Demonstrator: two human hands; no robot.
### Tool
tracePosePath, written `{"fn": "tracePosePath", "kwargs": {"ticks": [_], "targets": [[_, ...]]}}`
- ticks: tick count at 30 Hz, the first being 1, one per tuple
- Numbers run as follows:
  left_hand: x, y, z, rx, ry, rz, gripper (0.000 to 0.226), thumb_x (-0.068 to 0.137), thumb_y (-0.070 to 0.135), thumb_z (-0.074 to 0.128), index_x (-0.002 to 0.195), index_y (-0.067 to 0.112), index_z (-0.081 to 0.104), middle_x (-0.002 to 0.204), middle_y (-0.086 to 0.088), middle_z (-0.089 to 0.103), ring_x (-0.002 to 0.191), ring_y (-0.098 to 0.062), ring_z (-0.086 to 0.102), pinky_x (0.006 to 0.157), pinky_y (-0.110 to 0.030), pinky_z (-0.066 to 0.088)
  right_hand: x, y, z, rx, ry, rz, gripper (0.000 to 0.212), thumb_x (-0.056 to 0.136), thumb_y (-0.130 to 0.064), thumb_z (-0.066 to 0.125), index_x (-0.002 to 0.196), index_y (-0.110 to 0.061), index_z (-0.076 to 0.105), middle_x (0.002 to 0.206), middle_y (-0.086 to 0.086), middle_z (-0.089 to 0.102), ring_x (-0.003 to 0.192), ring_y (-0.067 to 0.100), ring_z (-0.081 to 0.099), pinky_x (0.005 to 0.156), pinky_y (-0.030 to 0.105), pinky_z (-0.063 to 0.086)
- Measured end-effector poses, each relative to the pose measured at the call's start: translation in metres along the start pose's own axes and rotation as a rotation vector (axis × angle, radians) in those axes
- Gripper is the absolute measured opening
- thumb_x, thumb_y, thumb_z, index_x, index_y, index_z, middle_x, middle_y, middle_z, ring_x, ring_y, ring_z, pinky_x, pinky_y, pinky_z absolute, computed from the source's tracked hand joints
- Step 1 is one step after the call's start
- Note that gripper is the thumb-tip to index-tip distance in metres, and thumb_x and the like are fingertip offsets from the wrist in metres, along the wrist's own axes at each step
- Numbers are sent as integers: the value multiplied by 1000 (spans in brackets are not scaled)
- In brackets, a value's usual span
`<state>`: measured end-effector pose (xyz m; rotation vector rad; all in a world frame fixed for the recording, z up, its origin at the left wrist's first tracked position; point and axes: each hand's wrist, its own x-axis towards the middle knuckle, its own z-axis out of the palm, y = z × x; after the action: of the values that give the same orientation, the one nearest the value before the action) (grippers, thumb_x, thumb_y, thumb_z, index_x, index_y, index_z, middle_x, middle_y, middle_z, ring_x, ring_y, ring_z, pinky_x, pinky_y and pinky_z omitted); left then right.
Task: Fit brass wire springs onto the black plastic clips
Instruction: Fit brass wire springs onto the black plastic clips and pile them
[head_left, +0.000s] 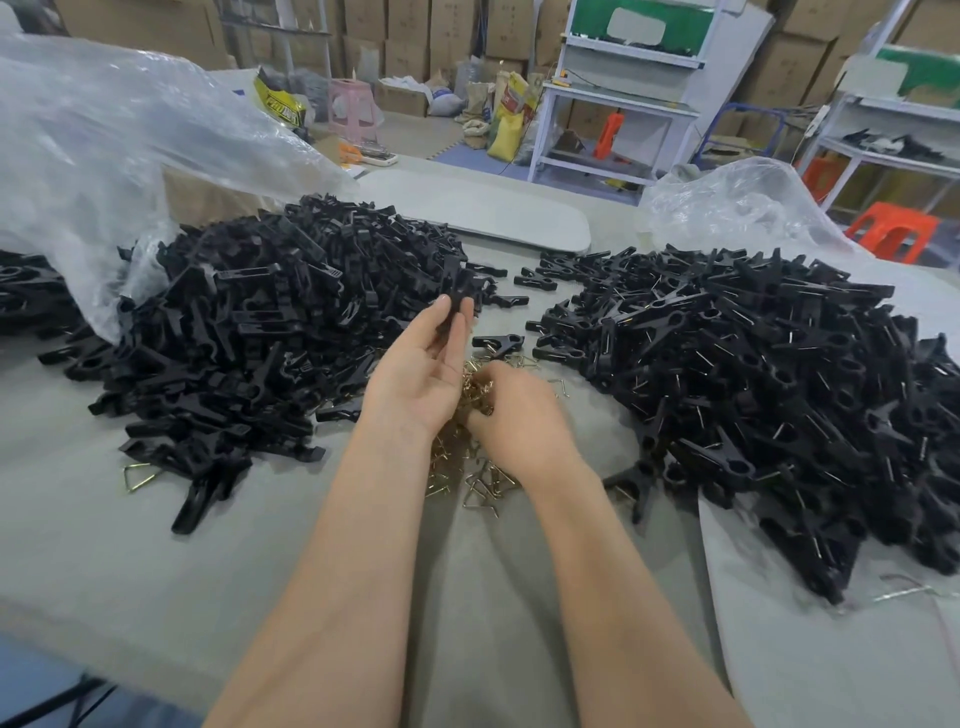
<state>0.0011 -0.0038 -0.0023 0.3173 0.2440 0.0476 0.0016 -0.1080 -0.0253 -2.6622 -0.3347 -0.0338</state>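
My left hand (423, 369) is raised palm up over the table middle and pinches a black plastic clip (460, 296) between its fingertips. My right hand (519, 415) lies palm down on a small heap of brass wire springs (467, 457), its fingers curled into the heap; whether it holds a spring is hidden. A big pile of bare black clip halves (270, 332) lies to the left. On the right spreads a pile of clips with wire springs fitted (769, 395).
A grey cloth covers the table (104, 545). Clear plastic bags (104, 135) rise behind the left pile and another (743, 202) behind the right pile. One stray spring (137, 475) lies front left. Cardboard boxes, shelving and orange stools stand beyond the table.
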Motion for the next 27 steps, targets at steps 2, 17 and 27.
{"fn": "tracePosePath", "kwargs": {"ticks": [2,17,27], "targets": [[0,0,-1,-32,30,-9,15,85,5,65,98,-1,61,92,-14,62,92,-20,64,79,-26,58,0,0,2,-26,120,6,37,89,-24,59,125,-19,52,113,3,64,105,24,59,81,31,43],[3,-9,0,652,99,387,11,88,10,65,97,12,59,87,-1,66,79,-8,68,75,-20,56,5,18,-18,301,99,130,15,88,-30,64,96,-18,66,74,-12,56,69,7,49,62,23,35],[4,-11,0,650,145,450,15,91,10,62,104,7,56,87,-2,62,79,-9,65,75,-19,56,4,8,-7,52,31,144,34,92,-26,60,125,-17,60,129,8,54,110,25,57,96,36,46]]}}
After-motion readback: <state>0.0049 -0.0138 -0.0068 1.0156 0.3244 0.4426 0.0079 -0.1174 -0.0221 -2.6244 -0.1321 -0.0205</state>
